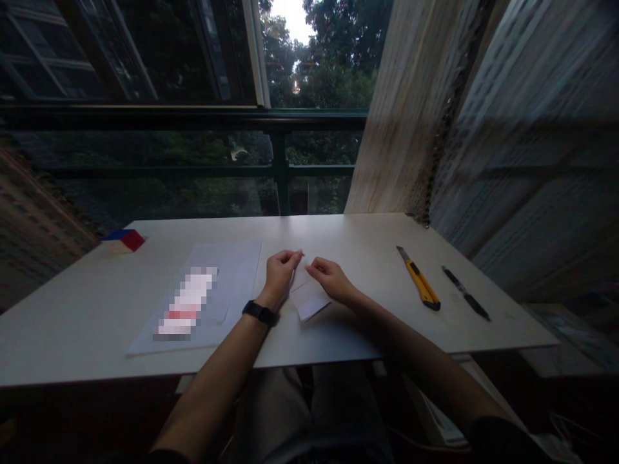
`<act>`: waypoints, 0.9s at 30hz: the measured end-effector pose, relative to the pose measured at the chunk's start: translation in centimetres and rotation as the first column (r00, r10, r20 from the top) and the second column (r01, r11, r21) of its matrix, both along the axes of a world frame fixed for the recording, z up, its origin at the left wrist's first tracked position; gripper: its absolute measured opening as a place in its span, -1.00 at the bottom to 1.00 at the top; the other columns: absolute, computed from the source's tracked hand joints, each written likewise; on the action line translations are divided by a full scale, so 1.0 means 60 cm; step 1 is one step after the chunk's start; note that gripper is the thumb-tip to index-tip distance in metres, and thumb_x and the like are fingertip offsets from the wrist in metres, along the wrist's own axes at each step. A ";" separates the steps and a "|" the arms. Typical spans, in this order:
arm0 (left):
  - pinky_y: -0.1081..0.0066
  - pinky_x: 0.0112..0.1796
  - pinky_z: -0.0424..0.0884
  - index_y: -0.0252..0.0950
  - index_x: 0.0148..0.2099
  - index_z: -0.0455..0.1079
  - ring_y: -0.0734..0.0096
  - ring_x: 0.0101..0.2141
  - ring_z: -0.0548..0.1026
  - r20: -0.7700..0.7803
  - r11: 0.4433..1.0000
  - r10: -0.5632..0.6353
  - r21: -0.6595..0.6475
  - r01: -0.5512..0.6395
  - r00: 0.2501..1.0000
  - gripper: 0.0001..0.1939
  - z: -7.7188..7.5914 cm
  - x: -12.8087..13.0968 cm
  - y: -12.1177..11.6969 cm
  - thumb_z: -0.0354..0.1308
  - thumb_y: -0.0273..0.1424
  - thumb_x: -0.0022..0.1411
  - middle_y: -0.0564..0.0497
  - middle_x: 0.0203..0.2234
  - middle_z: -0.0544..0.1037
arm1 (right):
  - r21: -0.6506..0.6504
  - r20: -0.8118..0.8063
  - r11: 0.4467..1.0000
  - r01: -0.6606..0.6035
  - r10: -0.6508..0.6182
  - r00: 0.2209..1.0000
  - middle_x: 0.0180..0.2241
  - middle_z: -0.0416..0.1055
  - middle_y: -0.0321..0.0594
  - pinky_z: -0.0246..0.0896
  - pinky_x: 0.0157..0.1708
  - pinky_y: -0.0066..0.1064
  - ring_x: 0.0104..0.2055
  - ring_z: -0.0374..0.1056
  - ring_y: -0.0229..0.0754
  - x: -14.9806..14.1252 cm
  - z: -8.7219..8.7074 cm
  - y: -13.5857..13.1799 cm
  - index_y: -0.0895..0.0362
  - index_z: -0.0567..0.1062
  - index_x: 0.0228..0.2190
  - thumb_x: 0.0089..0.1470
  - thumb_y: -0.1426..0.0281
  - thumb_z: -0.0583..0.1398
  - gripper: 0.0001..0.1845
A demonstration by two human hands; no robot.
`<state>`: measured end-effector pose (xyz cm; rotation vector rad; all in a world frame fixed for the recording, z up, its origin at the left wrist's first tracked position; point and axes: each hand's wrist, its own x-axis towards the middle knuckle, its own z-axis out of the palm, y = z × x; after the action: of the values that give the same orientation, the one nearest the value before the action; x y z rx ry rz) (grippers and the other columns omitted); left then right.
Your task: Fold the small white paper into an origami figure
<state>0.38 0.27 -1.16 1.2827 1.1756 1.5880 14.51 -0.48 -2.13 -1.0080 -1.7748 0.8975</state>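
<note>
Near the middle of the table, a small folded piece of white paper (309,303) lies between my two hands, its near corner slightly raised. My left hand (280,276), with a black band on the wrist, is closed in a pinch at the paper's far left part. Close beside it, my right hand (331,278) has its thumb and fingers pressed together at the far right part of the same paper. The fingertips almost meet, and the exact spot each one grips is too small to make out.
Left of my hands lie white paper sheets (242,270), partly blurred out. A blue, red and white cube (126,241) sits at the far left. To the right are a yellow utility knife (420,282) and a black pen (465,293). Behind the white table (333,229) stands a window.
</note>
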 end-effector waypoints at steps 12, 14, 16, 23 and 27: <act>0.49 -0.54 0.13 -0.38 -0.53 0.41 0.55 -0.59 0.23 -0.081 0.997 -0.075 -0.003 0.075 0.994 -0.64 0.008 0.002 -0.008 0.17 -0.13 0.00 0.09 -0.67 0.35 | 0.003 -0.036 0.998 0.069 -0.069 0.997 -0.64 0.13 -0.40 -0.10 -0.55 -0.48 -0.56 0.03 -0.34 0.005 0.000 0.001 0.14 0.27 -0.62 -0.03 0.17 0.13 -0.68; 0.49 -0.54 0.12 -0.37 -0.54 0.40 0.56 -0.60 0.21 -0.096 0.997 -0.080 -0.010 0.080 0.992 -0.64 0.008 0.002 -0.009 0.18 -0.13 -0.02 0.10 -0.68 0.33 | 0.004 -0.046 0.996 0.090 -0.090 0.995 -0.65 0.13 -0.40 -0.09 -0.56 -0.48 -0.57 0.03 -0.34 0.004 -0.003 0.002 0.13 0.26 -0.62 -0.03 0.17 0.13 -0.67; 0.49 -0.53 0.13 -0.37 -0.55 0.38 0.56 -0.59 0.21 -0.106 0.998 -0.068 -0.002 0.068 0.992 -0.65 0.007 0.002 -0.007 0.20 -0.13 -0.04 0.11 -0.68 0.33 | 0.011 -0.037 0.996 0.093 -0.093 0.995 -0.66 0.12 -0.41 -0.09 -0.56 -0.48 -0.57 0.03 -0.33 0.003 -0.004 0.001 0.13 0.25 -0.63 -0.04 0.17 0.13 -0.67; 0.50 -0.55 0.14 -0.38 -0.51 0.42 0.55 -0.59 0.23 -0.051 0.996 -0.082 -0.037 0.081 0.995 -0.63 0.005 0.004 -0.004 0.22 -0.11 -0.08 0.08 -0.66 0.37 | 0.051 -0.040 0.986 0.158 -0.156 0.987 -0.65 0.13 -0.40 -0.07 -0.55 -0.48 -0.56 0.06 -0.33 0.001 0.000 -0.001 0.12 0.25 -0.62 -0.02 0.16 0.12 -0.67; 0.50 -0.54 0.17 -0.40 -0.41 0.47 0.53 -0.58 0.27 -0.007 0.977 -0.191 -0.094 0.189 0.982 -0.58 0.006 0.007 -0.009 0.18 -0.08 -0.04 0.04 -0.61 0.42 | 0.044 -0.091 0.973 0.226 -0.222 0.971 -0.64 0.15 -0.39 -0.04 -0.54 -0.48 -0.55 0.08 -0.31 0.005 -0.001 0.001 0.12 0.24 -0.62 -0.01 0.17 0.11 -0.67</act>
<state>0.80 -0.27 -0.78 1.3084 1.0891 1.3710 14.81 -0.40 -2.17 -1.0936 -1.5691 0.7362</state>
